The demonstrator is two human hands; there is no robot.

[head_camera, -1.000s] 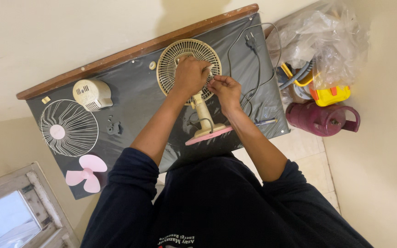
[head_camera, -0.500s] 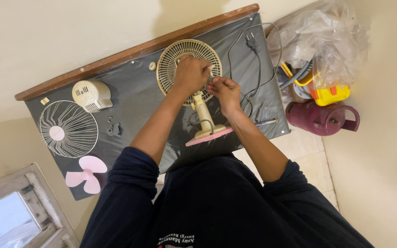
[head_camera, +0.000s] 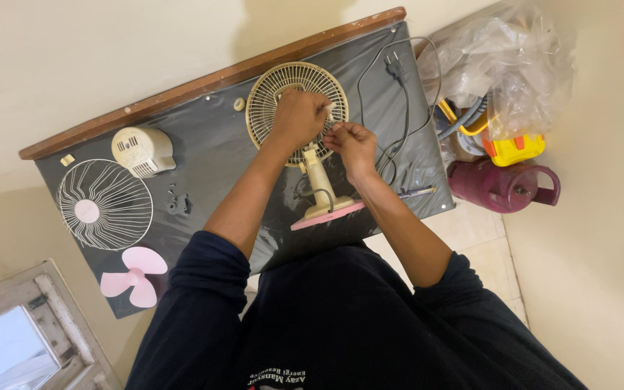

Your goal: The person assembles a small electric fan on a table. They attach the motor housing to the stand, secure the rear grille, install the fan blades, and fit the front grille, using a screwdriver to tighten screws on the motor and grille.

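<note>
Left hand [head_camera: 297,119] curled over the fan's beige rear grille [head_camera: 272,97] — fan upright on a dark mat [head_camera: 211,144]. Right hand [head_camera: 353,142] pinches something small beside it, possibly a screw. Pink blade [head_camera: 133,276] lies well apart.

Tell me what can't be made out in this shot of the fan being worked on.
Head view:
- Fan motor: covered by left hand and right hand.
- What the fingers pinch: too small.
- Plastic bag contents: blurred by film.
- Small dark parts: too small to identify.
</note>
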